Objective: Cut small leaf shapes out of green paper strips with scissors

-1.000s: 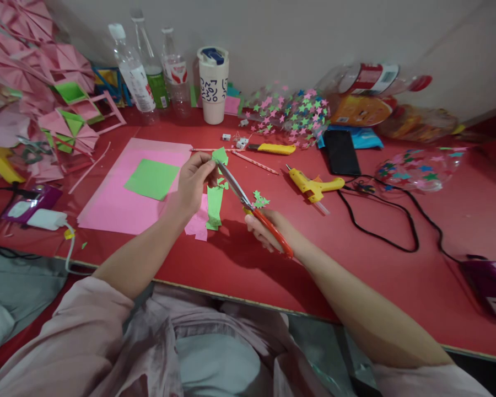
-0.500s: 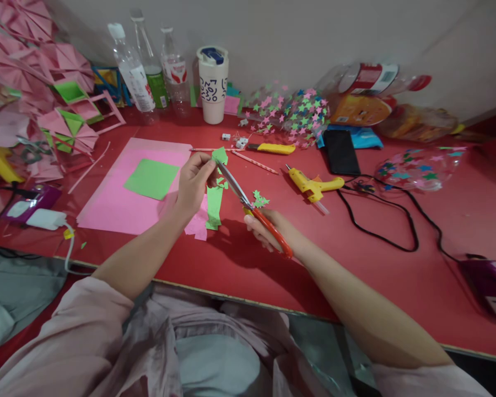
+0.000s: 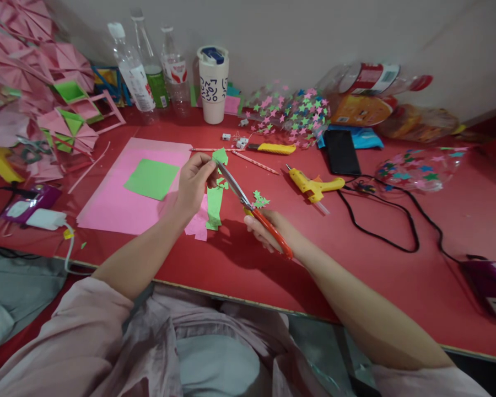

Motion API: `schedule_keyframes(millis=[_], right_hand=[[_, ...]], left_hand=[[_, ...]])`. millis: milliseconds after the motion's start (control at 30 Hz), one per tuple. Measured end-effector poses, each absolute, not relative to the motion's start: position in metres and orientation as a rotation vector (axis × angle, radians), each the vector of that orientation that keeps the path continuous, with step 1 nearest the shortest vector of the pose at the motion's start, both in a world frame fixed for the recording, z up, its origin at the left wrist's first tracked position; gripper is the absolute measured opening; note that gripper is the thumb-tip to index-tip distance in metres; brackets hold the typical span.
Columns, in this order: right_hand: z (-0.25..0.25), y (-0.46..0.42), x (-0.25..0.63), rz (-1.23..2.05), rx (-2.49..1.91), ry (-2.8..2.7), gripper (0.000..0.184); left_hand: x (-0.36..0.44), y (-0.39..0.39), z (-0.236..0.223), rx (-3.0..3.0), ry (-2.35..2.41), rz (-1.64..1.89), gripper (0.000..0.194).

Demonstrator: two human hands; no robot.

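Between thumb and fingers, my left hand (image 3: 195, 179) pinches a small piece of green paper (image 3: 220, 156). My right hand (image 3: 268, 231) grips scissors (image 3: 269, 225) with orange-red handles; their blades reach up and left to the green piece and look nearly closed. Beneath my hands lie a green paper strip (image 3: 214, 209) and pink paper scraps (image 3: 197, 222). A little heap of green paper stars (image 3: 259, 199) sits just above the scissors' pivot. To the left, a green square sheet (image 3: 152, 178) rests on a larger pink sheet (image 3: 107, 204).
A yellow glue gun (image 3: 312, 184) with a black cord, a yellow box cutter (image 3: 275, 148) and a phone (image 3: 342, 152) lie farther back. Bottles (image 3: 134, 77), a white cup (image 3: 213, 88) and star-filled plastic (image 3: 308, 116) line the wall. Pink paper constructions (image 3: 45, 71) stand left.
Hardly anything differs. Both hands, the scissors and the green paper piece hold almost the same position.
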State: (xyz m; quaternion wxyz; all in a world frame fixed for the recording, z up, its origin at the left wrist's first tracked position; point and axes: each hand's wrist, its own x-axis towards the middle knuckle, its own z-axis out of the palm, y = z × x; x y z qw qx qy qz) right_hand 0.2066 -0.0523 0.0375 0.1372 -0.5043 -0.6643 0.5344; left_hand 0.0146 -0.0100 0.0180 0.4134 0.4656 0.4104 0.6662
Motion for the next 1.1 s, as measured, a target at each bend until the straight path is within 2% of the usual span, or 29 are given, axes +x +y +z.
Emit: schedule_keyframes(millis=[400, 1100], right_hand=[[0.0358, -0.0526, 0.2039, 1.587, -1.455, -1.852, 0.040], [0.0353, -0.0522, 0.2048, 1.539, -1.476, -1.852, 0.041]], left_hand=[[0.0138, -0.0101, 0.0190, 1.157, 1.002, 1.682, 0.012], [0.0128, -0.0104, 0.0174, 1.114, 1.014, 1.629, 0.011]])
